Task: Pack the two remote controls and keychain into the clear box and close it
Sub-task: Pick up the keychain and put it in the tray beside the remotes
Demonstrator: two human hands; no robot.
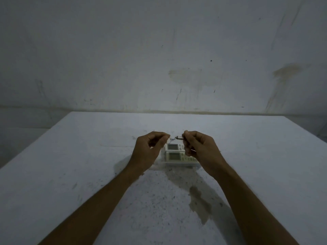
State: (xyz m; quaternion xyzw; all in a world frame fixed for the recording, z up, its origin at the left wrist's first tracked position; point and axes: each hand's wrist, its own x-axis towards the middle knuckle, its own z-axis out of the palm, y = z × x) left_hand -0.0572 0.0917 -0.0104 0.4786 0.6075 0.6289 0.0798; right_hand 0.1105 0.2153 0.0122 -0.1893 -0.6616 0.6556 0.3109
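Note:
Two white remote controls lie side by side in the clear box (177, 164) at the table's middle: the far remote (174, 147) and the near remote (175, 156), each with a small screen. Above them both hands hold the keychain (177, 138). My left hand (150, 149) pinches its thin ring. My right hand (198, 147) grips the small silver cylinder end. The hands hide the box's side edges, and I cannot make out a lid.
The white table (88, 165) is speckled, with a brownish stain (200, 202) near its front centre. A stained grey wall (159, 59) rises right behind the table's far edge. The scene is dim.

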